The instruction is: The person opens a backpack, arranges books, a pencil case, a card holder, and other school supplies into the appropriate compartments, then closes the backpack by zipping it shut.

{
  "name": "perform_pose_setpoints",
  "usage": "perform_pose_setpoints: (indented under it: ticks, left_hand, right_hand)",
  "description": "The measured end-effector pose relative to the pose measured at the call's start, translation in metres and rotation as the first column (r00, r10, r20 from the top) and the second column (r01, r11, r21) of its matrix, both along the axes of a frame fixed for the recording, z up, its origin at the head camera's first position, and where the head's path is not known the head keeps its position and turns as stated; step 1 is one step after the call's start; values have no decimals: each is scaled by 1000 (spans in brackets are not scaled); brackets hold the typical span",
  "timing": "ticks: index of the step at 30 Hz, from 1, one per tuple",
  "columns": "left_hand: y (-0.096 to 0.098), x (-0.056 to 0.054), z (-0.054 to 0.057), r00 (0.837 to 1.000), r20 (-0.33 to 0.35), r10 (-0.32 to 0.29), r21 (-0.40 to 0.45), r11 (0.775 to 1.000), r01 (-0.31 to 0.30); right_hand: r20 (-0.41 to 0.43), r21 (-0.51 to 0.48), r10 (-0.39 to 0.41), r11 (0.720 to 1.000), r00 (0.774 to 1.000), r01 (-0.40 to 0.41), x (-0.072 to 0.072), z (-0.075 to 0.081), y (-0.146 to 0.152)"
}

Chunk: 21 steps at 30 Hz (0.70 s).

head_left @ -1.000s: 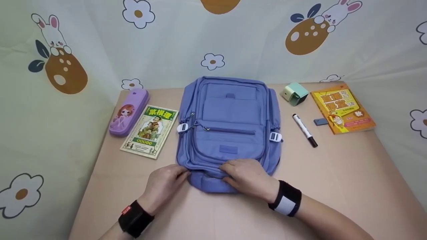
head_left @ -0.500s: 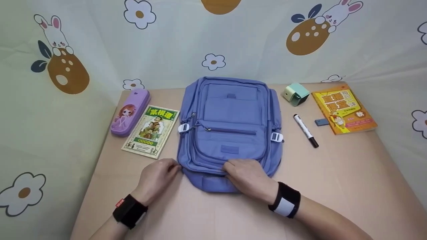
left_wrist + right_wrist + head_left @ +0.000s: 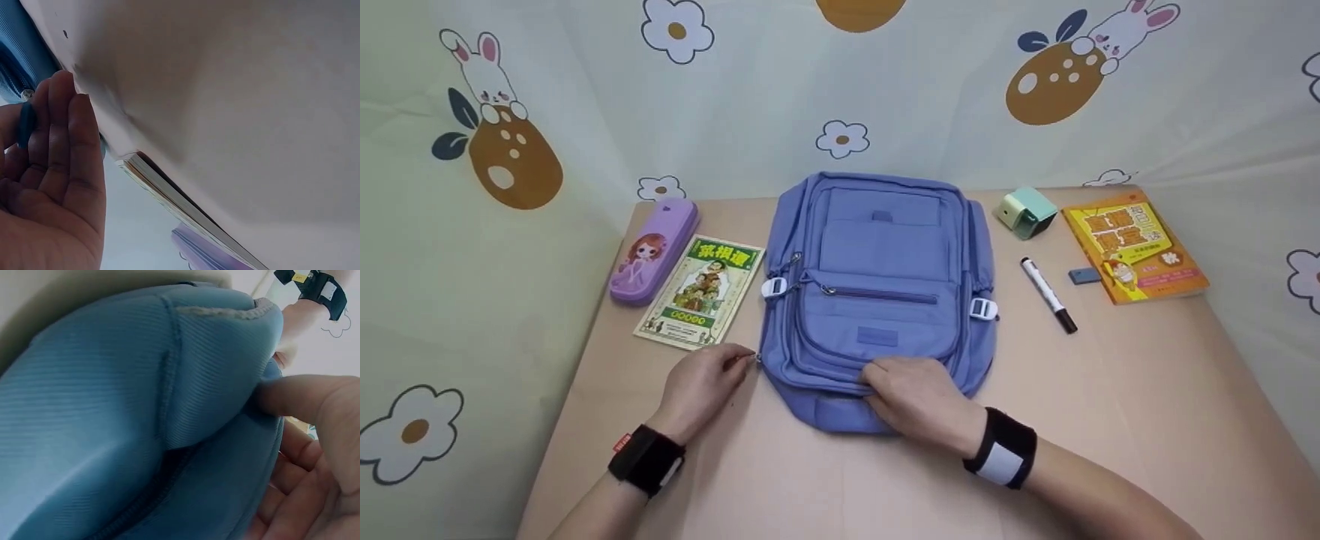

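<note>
A blue backpack (image 3: 877, 247) lies flat on the table, its handle end towards me. At its near left corner my left hand (image 3: 701, 390) pinches a zipper pull; the left wrist view shows the dark blue pull tab (image 3: 26, 125) between thumb and fingers, beside the zipper's metal slider (image 3: 27, 95). My right hand (image 3: 919, 401) grips the fabric along the bag's near edge. In the right wrist view the thumb (image 3: 298, 398) presses on the cloth while the other fingers lie on its far side. Part of the near edge is hidden under this hand.
To the left lie a purple pencil case (image 3: 654, 251) and a green-bordered booklet (image 3: 701, 292), close to my left hand. On the right are a mint pencil sharpener (image 3: 1027, 213), a black-capped marker (image 3: 1048, 294), a small grey-blue block (image 3: 1084, 276) and an orange book (image 3: 1140, 247).
My left hand has moved left and away from me along the bag's near left corner, drawing the zipper pull with it. The right hand has kept its grip in almost the same place.
</note>
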State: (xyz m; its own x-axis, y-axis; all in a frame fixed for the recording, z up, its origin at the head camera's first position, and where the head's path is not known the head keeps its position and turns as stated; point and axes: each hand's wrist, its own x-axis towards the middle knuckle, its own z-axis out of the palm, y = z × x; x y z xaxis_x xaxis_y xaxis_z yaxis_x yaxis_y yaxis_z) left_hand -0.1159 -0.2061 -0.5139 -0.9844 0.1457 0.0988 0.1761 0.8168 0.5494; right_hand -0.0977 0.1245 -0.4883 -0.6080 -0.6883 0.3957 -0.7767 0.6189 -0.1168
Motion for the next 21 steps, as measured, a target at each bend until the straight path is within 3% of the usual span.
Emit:
perform_pose_setpoints:
  ticks: [4, 7, 14, 21]
  left_hand:
    - [0, 0, -1, 1000, 10, 12, 13, 1000, -13]
    - [1, 0, -1, 1000, 13, 17, 12, 1000, -17]
    - [1, -1, -1, 999, 34, 33, 9, 999, -34]
    - [1, -1, 0, 999, 46, 28, 19, 999, -29]
  right_hand:
    - [70, 47, 6, 999, 998, -10, 0, 10, -5]
    - [76, 98, 7, 995, 997, -14, -3, 17, -15]
    - [13, 239, -43, 970, 999, 39, -8, 24, -55]
    - [-96, 368, -55, 926, 994, 87, -6, 18, -80]
